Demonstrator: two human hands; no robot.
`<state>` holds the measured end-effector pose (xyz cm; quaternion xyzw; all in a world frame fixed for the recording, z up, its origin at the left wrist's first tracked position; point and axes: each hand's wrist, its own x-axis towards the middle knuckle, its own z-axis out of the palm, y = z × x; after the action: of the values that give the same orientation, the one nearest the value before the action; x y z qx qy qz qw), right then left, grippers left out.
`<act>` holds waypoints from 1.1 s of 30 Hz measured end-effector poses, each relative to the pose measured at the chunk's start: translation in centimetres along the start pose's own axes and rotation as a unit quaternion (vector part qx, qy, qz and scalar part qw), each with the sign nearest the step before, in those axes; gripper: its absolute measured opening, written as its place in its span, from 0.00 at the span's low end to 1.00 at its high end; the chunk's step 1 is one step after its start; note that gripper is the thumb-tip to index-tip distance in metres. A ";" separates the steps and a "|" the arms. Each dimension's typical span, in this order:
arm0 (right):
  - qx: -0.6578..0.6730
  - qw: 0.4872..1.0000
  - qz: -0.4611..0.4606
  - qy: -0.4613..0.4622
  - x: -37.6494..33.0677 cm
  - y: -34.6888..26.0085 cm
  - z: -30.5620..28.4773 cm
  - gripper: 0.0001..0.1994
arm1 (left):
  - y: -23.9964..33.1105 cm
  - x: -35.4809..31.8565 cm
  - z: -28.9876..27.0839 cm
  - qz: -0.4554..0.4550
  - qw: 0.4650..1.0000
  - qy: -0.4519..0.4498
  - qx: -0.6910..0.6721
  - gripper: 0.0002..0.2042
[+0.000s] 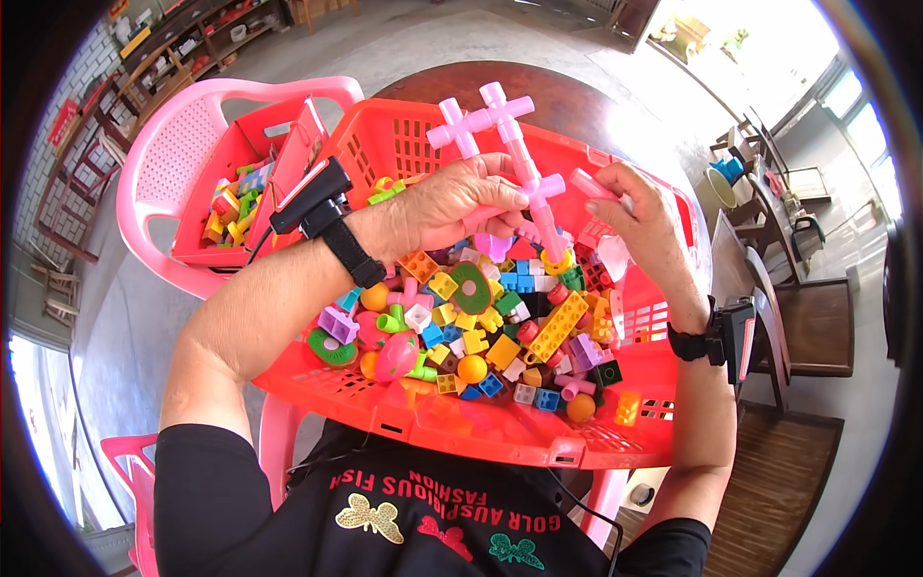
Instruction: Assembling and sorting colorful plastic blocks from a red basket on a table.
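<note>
My left hand [450, 207] grips a pink assembly of connector rods [500, 130] with cross-shaped joints, held upright above a red plastic basket [538, 438]. My right hand [646, 223] pinches a short pink rod piece [588, 183] next to the assembly's lower joint. The basket sits on my lap and holds many small toy blocks [481, 327] in yellow, blue, green, pink and orange. Both wrists carry black strapped devices.
A second red basket [252, 144] with more blocks rests on a pink plastic chair [183, 144] at my left. A dark round table [577, 101] stands behind the basket. Wooden chairs and a bench stand at the right, shelves at the far left.
</note>
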<state>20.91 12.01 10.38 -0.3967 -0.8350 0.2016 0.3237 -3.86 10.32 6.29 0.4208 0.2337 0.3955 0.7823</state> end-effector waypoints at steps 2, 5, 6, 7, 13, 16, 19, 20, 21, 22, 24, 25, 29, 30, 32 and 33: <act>-0.002 1.000 -0.013 -0.001 -0.1 0.0 -0.1 0.12 | -0.1 0.0 0.1 -0.004 1.000 -0.005 -0.002 0.11; -0.054 0.997 -0.044 -0.034 -0.2 -1.0 -0.3 0.11 | 0.1 -0.2 0.6 0.007 0.994 0.010 0.106 0.11; -0.054 0.996 -0.052 -0.047 -0.2 -1.3 -0.4 0.11 | 0.2 -0.1 0.6 0.021 0.989 0.018 0.143 0.10; -0.053 0.995 -0.061 -0.060 -0.2 -1.4 -0.5 0.11 | 0.4 -0.1 0.6 0.035 0.983 0.025 0.179 0.10; -0.057 0.986 -0.107 -0.114 -0.3 -1.2 0.0 0.10 | 2.1 -0.4 1.6 -0.050 0.926 0.024 0.374 0.11; -0.026 0.987 -0.089 -0.131 -0.4 -2.2 0.4 0.10 | 2.2 -0.1 0.7 -0.003 0.930 -0.013 0.367 0.12; -0.021 0.988 -0.060 -0.141 -0.6 -3.5 0.7 0.10 | 3.3 -0.6 0.6 -0.031 0.889 -0.039 0.455 0.11; -0.015 0.990 -0.036 -0.135 -0.7 -3.9 0.7 0.09 | 3.4 -0.7 0.6 -0.028 0.890 -0.036 0.453 0.11; -0.010 0.991 -0.012 -0.129 -0.8 -4.3 0.7 0.09 | 3.4 -0.8 0.8 -0.019 0.897 -0.037 0.441 0.11; -0.016 0.993 -0.037 -0.114 -0.9 -4.6 0.7 0.09 | 3.5 -0.9 1.0 -0.010 0.903 -0.037 0.428 0.11; -0.020 0.993 -0.040 -0.105 -1.0 -5.2 0.6 0.09 | 3.9 -1.2 1.3 -0.006 0.906 -0.036 0.423 0.10; -0.020 0.995 -0.040 -0.094 -1.1 -5.4 0.6 0.10 | 4.0 -1.3 1.4 -0.006 0.907 -0.038 0.419 0.10; -0.006 0.995 -0.039 -0.092 -1.3 -5.4 0.6 0.10 | 4.5 -1.6 2.0 0.010 0.908 -0.043 0.417 0.10; -0.007 0.995 -0.039 -0.094 -1.4 -5.5 0.7 0.10 | 4.6 -1.7 2.1 0.002 0.899 -0.061 0.434 0.09; -0.015 0.990 -0.059 -0.131 -1.6 -5.8 0.9 0.10 | 4.7 -1.9 2.3 -0.006 0.889 -0.079 0.450 0.09; -0.015 0.989 -0.058 -0.133 -1.5 -6.0 0.8 0.10 | 4.7 -2.0 2.5 -0.008 0.897 -0.075 0.435 0.09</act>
<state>17.91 7.13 12.78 -0.3218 -0.8952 0.2206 0.2153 -5.25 9.10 11.60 0.7454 0.3265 0.2160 0.5395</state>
